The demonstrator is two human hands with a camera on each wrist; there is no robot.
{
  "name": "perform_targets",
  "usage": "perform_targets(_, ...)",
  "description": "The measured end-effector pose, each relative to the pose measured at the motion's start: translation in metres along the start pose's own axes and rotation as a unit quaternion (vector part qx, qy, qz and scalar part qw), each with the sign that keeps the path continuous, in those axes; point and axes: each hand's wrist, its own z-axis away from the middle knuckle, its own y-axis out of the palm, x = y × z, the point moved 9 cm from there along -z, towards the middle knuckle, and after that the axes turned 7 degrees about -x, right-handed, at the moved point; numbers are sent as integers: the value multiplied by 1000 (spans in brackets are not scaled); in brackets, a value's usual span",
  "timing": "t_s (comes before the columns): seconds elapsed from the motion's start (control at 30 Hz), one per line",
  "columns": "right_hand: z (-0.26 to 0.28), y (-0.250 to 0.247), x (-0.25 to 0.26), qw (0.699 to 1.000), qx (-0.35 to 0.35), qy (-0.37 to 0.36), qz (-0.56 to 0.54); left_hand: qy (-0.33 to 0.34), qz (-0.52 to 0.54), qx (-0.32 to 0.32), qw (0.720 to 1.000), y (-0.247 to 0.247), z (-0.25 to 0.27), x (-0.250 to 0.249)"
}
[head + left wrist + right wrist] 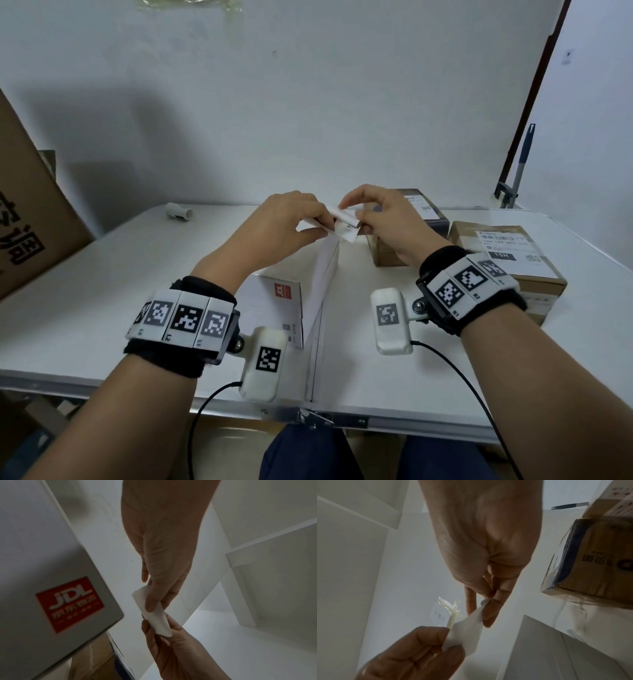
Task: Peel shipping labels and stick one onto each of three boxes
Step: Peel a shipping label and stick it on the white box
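Both hands hold a small white shipping label (344, 224) up over the table's middle. My left hand (291, 222) pinches its left part between thumb and fingers, and my right hand (376, 212) pinches its right end, where the paper curls. The label (154, 614) shows bent between both sets of fingertips; from the right wrist the label (467, 632) is curled. A white box (301, 284) with a red logo stands under the hands. Two brown boxes carry labels: one (513, 260) at the right, one (414, 219) behind my right hand.
The white folding table (102, 291) has a grey tube piece (178, 212) at its far left. A large brown carton (30, 219) leans at the left edge. A blue-handled tool (522, 164) stands against the wall at the right.
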Motion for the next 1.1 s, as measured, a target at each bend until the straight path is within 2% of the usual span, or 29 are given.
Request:
perform_targets(0.1, 3, 12, -9, 998, 36, 57, -8, -10, 2, -1, 1000, 0, 4, 1)
perform_targets(0.17, 8, 21, -10, 995, 72, 68, -25, -16, 6, -3, 1000, -1, 5, 3)
perform_targets(0.23, 9, 23, -7, 996, 72, 42, 21, -16, 0, -6, 1000, -2, 7, 3)
perform_targets(0.3, 5, 19, -5, 996, 40, 4, 75, -20, 6, -7, 1000, -1, 9, 3)
perform_targets(0.4, -3, 12, -2, 997, -18, -14, 76, -31, 25, -7, 999, -2, 15, 6)
perform_targets(0.6, -12, 26, 4, 996, 10, -44, 80, -70, 34, -39, 996, -15, 25, 21)
perform_targets(0.7, -22, 40, -7, 1000, 18, 5, 21, -92, 37, -46, 994, -18, 29, 30)
perform_targets(0.77, -24, 52, -11, 998, 48, 37, -8, -104, 41, -45, 993, -19, 32, 36)
perform_targets(0.83, -26, 59, -9, 997, 67, 29, 9, -110, 37, -44, 992, -21, 35, 40)
perform_targets(0.97, -35, 55, -4, 997, 13, -24, 65, -114, 33, -48, 992, -24, 43, 43)
perform_targets(1.1, -45, 52, -16, 999, -23, -5, 47, -124, 57, -47, 990, -26, 52, 47)
